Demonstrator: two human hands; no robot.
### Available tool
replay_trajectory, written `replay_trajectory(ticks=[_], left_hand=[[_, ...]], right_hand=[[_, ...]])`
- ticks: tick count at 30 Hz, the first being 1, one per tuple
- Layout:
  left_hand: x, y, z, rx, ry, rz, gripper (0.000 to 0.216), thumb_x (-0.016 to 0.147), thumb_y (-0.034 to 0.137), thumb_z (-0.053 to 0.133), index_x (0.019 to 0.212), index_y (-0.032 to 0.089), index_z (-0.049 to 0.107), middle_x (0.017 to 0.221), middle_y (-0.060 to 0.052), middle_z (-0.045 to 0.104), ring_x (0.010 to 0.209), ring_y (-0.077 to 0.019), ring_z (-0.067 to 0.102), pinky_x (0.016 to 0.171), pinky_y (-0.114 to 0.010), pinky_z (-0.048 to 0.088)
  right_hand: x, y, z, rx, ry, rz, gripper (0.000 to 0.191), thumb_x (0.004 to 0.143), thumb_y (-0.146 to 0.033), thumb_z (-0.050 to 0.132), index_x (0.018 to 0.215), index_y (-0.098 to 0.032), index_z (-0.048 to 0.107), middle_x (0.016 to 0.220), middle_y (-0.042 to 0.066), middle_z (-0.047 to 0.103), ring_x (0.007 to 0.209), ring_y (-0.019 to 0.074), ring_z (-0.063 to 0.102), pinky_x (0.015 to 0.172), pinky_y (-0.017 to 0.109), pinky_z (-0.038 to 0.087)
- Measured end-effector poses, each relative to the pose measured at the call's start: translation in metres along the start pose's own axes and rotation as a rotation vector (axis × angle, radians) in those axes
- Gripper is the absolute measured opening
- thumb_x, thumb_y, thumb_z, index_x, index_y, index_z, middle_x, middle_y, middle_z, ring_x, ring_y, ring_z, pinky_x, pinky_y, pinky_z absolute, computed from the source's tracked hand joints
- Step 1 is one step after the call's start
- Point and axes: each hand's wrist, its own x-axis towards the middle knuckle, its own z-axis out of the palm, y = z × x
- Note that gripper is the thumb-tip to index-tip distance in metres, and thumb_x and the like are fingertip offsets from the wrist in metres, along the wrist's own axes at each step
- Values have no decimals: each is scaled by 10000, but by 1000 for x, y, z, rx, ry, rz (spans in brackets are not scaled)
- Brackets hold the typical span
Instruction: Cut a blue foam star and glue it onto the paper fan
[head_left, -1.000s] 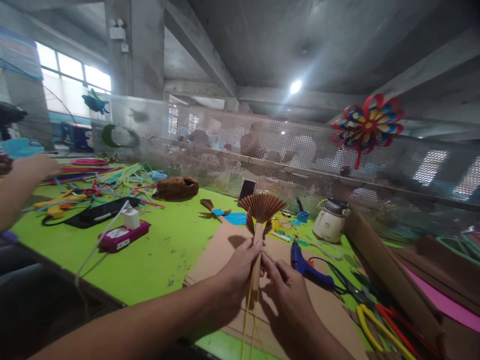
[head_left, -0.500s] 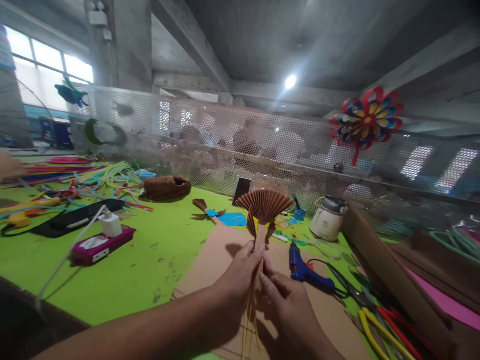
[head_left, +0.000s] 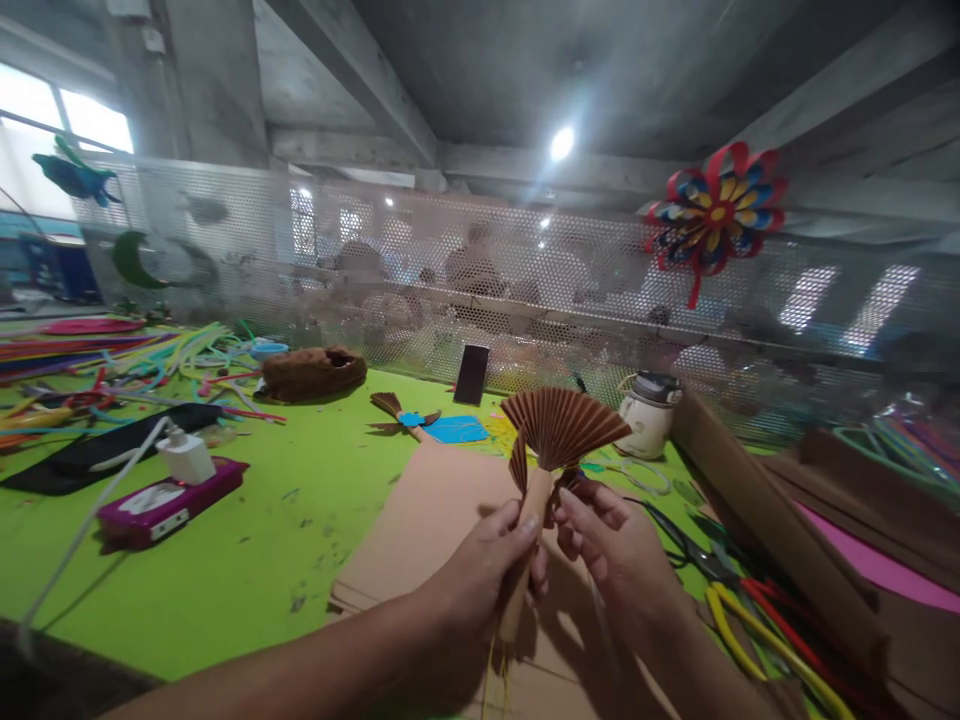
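Note:
A tan paper roll (head_left: 517, 595) with a brown pleated fan (head_left: 566, 428) spread at its top stands tilted in front of me. My left hand (head_left: 487, 555) is wrapped round the middle of the roll. Smaller pleated pieces stick out on both sides below the fan, and thin yellow strands hang from the lower end. At the right-hand small pleat, my right hand (head_left: 619, 540) has its thumb and forefinger closed together; its fingers partly hide that pleat. Under both hands lie tan cardboard sheets (head_left: 405, 520).
A purple power strip (head_left: 172, 505) with a white plug and cable lies left. Behind are a brown pouch (head_left: 311, 373), a similar paper piece with blue (head_left: 409, 418), a phone (head_left: 472, 374) and a white jar (head_left: 646, 420). Scissors (head_left: 701, 560) and a brown cardboard edge (head_left: 765, 500) flank the right.
The roll and fan have shifted right in view and tilt more to the right. My right hand has gone from the roll's lower part up to the right small pleat, now covering the blue glue gun.

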Motion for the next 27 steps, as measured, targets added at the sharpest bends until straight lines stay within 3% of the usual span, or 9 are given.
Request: replay_trajectory(ticks=[4,11,17,23,27], left_hand=[[-5,-2,3,68,8,-14,310,847,482,478,888,181,543,687,5,479,506,-74,401,442,-185,288],[-5,-3,8,24,1,-48,301,819,471,525,919,188,541,674,2,482,489,-79,386,454,-198,313],[-7,-3,9,-8,33,-15,272,852,459,477,877,191,518,700,5,473,542,-81,431,512,-196,355],[-5,-5,1,-16,-36,-34,245,863,442,467,840,199,475,687,8,482,522,-85,426,468,-202,323],[1,-6,-2,-14,-70,-4,209,867,393,480,838,186,469,685,-3,502,555,-90,446,519,-213,353]], right_hand=[[1,3,-1,-49,47,-38,221,737,-342,694,850,-154,661,756,17,602,589,100,454,520,225,357],[1,2,-3,-136,59,-58,198,749,-351,674,728,-155,648,620,-16,539,548,91,445,508,224,359],[1,3,0,-23,60,1,190,727,-319,706,803,-151,661,657,-9,575,567,84,478,525,204,404],[0,7,0,47,35,20,156,757,-309,686,816,-167,663,688,-13,579,605,77,479,556,183,414],[0,4,-2,105,34,27,183,752,-273,694,913,-198,651,795,-11,596,599,67,464,546,182,409]])
